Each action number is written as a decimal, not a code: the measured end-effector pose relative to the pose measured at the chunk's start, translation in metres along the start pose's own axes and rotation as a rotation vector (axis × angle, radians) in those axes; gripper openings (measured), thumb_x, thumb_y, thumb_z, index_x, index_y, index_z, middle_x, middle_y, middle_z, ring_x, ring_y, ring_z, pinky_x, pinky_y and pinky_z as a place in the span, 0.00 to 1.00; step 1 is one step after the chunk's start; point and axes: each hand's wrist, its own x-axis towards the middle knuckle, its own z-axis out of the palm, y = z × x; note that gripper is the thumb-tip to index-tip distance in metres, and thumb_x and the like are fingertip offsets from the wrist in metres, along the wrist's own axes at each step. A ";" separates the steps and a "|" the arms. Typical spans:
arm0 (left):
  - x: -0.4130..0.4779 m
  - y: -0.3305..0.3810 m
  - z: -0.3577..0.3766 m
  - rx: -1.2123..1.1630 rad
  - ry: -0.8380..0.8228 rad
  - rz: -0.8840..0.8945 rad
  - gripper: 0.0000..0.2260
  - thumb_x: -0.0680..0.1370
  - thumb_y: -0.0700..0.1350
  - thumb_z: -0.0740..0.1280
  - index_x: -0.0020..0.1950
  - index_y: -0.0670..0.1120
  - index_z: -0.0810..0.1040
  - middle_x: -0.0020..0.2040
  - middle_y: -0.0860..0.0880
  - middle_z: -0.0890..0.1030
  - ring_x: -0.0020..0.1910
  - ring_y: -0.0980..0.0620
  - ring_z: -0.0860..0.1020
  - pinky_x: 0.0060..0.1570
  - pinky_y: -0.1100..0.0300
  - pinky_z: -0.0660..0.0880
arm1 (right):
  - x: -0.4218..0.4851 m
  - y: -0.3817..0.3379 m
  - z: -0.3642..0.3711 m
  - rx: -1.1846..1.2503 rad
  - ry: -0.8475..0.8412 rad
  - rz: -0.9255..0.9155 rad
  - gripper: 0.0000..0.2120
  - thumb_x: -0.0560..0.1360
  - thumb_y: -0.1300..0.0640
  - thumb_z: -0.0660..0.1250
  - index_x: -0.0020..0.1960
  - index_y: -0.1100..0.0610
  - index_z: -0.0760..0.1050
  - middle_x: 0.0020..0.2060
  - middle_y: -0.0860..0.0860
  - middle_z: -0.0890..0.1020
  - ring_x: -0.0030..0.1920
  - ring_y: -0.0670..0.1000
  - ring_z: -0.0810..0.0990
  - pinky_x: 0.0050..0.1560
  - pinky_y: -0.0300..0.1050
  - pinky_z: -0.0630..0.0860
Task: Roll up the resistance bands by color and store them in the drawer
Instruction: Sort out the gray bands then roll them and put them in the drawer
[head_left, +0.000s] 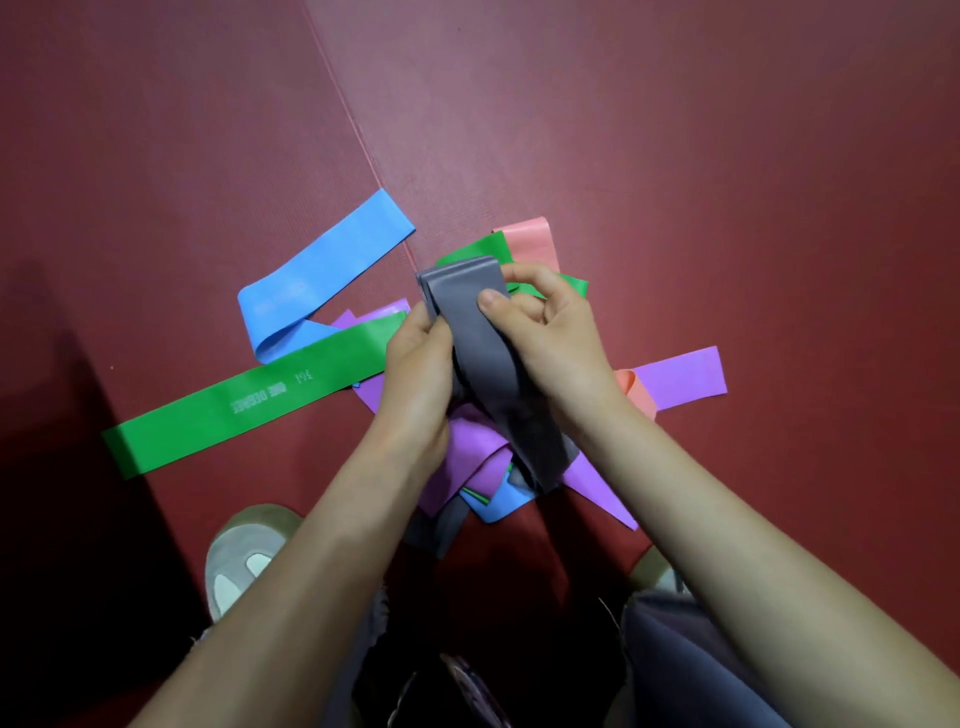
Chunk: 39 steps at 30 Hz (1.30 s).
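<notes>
Nearest, a shoe (244, 556) stands on the red floor (727, 156). Over the heap, the left hand (415, 364) and right hand (550, 332) hold the grey band (483, 343) lifted clear. Their fingers (493, 302) are curled round its folded top end, probably to start the roll. Beneath lie purple bands (680, 376) and a long green band (249, 400) reaching left. The blue band (327, 270) and pink band (530, 241) lie farthest. No drawer shows.

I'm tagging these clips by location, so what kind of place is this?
Probably a gym or home workout space: dark red exercise mats cover the floor, loop resistance bands like the green band and blue band lie scattered, and the left hand and right hand grip a grey band.
</notes>
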 end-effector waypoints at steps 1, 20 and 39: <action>0.000 0.000 0.000 -0.006 -0.012 -0.002 0.11 0.77 0.35 0.57 0.47 0.47 0.76 0.40 0.48 0.82 0.36 0.53 0.79 0.41 0.61 0.77 | 0.000 0.002 0.002 -0.045 0.040 -0.024 0.10 0.71 0.63 0.67 0.42 0.50 0.69 0.23 0.47 0.78 0.26 0.43 0.75 0.31 0.35 0.71; -0.001 0.034 -0.001 -0.112 -0.137 0.121 0.10 0.80 0.42 0.52 0.53 0.42 0.73 0.41 0.49 0.81 0.40 0.57 0.80 0.47 0.63 0.78 | 0.016 -0.026 -0.031 -0.616 -0.361 -0.137 0.21 0.71 0.58 0.70 0.62 0.58 0.69 0.51 0.52 0.73 0.51 0.46 0.71 0.53 0.29 0.66; -0.011 0.055 -0.005 -0.061 -0.155 0.150 0.10 0.80 0.41 0.53 0.47 0.46 0.74 0.33 0.54 0.82 0.33 0.57 0.80 0.37 0.65 0.78 | -0.022 -0.004 -0.017 -0.796 -0.637 0.027 0.06 0.74 0.57 0.66 0.38 0.53 0.73 0.33 0.48 0.76 0.33 0.39 0.72 0.35 0.33 0.66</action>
